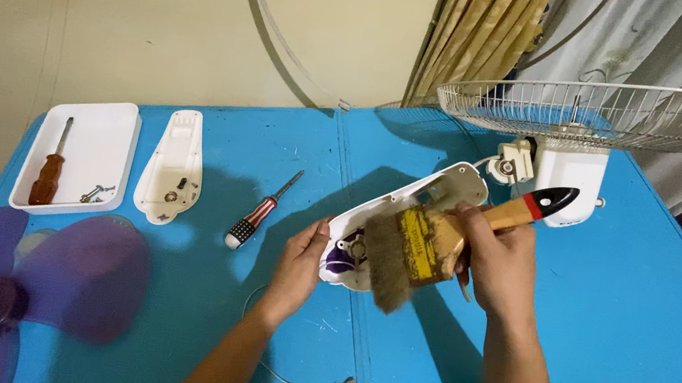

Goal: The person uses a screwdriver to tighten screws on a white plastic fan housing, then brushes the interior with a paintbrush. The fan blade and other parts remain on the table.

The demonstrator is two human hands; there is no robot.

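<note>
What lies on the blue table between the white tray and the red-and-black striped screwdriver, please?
In the head view, a white plastic cover lies open side up between the white tray and the striped screwdriver, with small hardware resting inside it.

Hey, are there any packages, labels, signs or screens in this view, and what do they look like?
Yellow label: a rectangular band on the paintbrush held in the right hand, over the white fan housing; dark print, too blurred to make out.
No packages, signs or screens show.

Bare blue table right of the hands; left side crowded by screwdriver, white cover, tray, purple fan blade.
</note>
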